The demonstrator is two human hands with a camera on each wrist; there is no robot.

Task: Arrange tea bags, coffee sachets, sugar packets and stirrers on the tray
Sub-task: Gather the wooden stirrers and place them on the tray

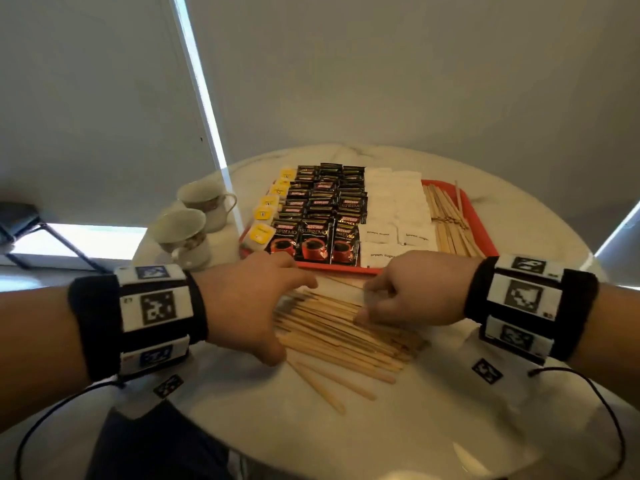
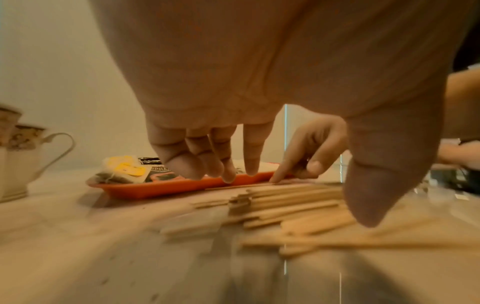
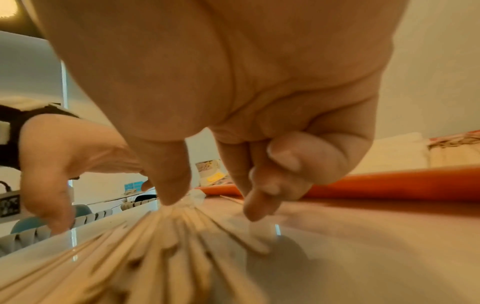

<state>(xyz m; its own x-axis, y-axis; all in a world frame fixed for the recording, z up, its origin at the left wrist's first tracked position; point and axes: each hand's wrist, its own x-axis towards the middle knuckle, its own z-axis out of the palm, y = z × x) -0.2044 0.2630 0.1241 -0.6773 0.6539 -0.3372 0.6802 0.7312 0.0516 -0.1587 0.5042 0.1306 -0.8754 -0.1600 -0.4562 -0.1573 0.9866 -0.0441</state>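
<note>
The loose stirrers (image 1: 341, 332) on the bench (image 1: 433, 424) before the tray (image 1: 334, 267) are light, stiff and slippery; left hand (image 1: 251, 303) spread open, right hand (image 1: 415, 289) curled, grip unclear, should gather them mid-length

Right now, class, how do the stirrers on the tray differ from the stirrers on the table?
The stirrers on the tray lie beside the sugar packets, untouched; the stirrers on the table lie in front of the tray, between both hands. The tray group points away from the person; the table group lies crosswise. Both are thin pale wooden sticks.
</note>
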